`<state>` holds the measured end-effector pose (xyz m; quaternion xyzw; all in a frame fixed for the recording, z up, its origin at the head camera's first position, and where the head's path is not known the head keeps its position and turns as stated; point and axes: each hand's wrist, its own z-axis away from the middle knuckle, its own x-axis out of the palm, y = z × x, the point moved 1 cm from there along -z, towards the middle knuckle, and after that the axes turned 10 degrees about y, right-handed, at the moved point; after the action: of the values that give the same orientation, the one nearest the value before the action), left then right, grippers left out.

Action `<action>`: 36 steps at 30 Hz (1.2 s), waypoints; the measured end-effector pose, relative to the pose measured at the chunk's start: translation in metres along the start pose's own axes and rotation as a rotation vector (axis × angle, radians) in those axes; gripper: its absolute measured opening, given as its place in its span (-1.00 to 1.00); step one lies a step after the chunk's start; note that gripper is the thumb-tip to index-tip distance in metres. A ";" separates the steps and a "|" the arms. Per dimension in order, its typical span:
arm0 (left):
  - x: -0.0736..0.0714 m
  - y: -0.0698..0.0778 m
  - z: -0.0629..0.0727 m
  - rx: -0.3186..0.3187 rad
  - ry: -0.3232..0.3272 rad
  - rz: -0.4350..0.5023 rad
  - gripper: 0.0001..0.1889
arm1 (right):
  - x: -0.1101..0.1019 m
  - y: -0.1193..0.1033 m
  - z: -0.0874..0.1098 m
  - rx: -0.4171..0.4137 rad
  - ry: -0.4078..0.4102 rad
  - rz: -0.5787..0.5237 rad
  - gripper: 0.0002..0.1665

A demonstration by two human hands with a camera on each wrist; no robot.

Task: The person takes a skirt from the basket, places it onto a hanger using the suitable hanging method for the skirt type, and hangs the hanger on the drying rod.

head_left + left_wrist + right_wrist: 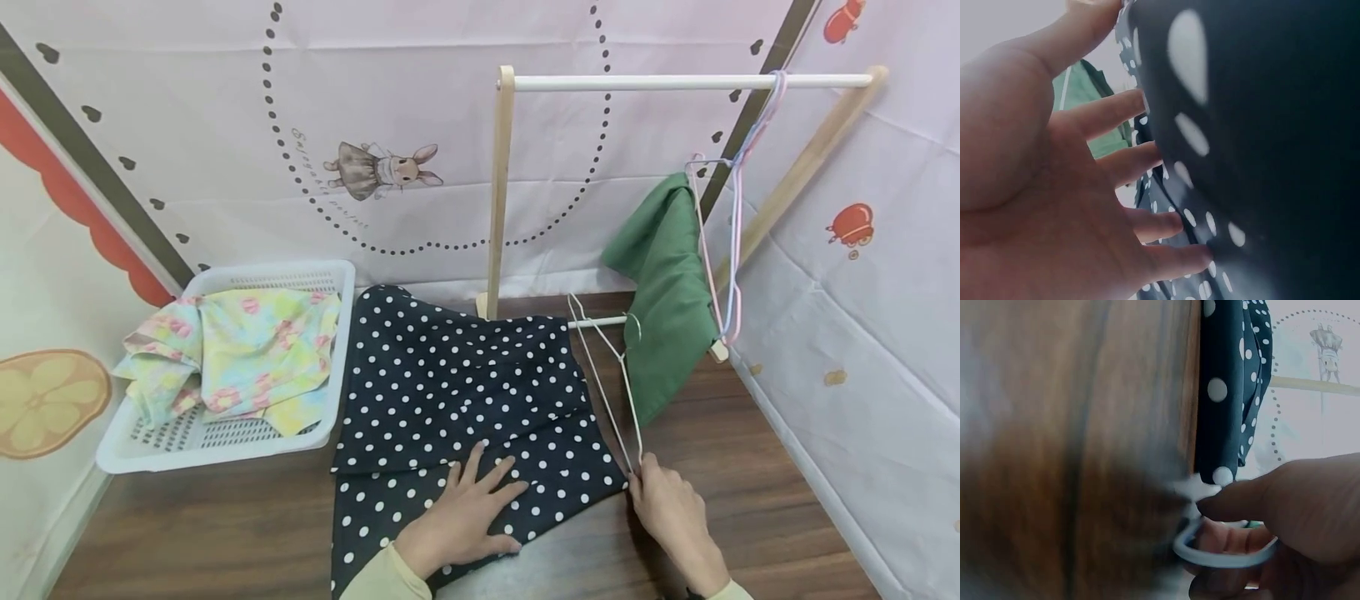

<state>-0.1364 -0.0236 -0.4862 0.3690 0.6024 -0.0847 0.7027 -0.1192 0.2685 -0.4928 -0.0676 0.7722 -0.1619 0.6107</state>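
Note:
A black garment with white polka dots (457, 392) lies spread on the wooden surface, its exact kind unclear. My left hand (467, 512) rests on its lower part with fingers spread. In the left wrist view, the fingers (1129, 164) touch the dotted fabric. At the garment's right edge, my right hand (670, 510) grips one end of a white clothes hanger (632, 408). The right wrist view shows thumb and fingers curled round the hanger's rounded end (1225, 559), close to a dotted corner. The hanger's hook points away, towards the rack.
A white basket (344, 367) with a pastel floral cloth (262, 346) stands left of the garment. Behind is a rack with a white rail (637, 82) and wooden legs (499, 200). Pink and blue hangers (737, 208) and a green cloth (667, 283) hang at its right.

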 end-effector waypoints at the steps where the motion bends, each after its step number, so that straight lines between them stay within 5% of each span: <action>1: 0.001 0.000 0.000 0.002 -0.007 -0.001 -0.24 | -0.001 0.001 0.001 0.010 -0.012 0.005 -0.71; 6: 0.006 0.001 0.001 0.006 -0.014 -0.015 -0.19 | -0.003 0.003 0.004 0.034 -0.047 0.008 -0.66; 14: 0.014 0.001 0.000 -0.005 -0.005 -0.082 -0.10 | -0.002 0.000 0.004 -0.068 -0.050 -0.021 -0.75; 22: 0.021 0.009 -0.001 0.019 0.020 -0.218 -0.38 | -0.005 -0.005 0.009 -0.077 -0.162 -0.037 -0.77; 36: 0.007 0.003 0.002 0.007 0.206 -0.084 -0.55 | -0.010 -0.014 0.024 -0.112 -0.170 -0.063 -0.76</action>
<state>-0.1317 -0.0206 -0.4917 0.3523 0.6862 -0.0779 0.6316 -0.0950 0.2539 -0.4839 -0.1394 0.7230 -0.1316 0.6637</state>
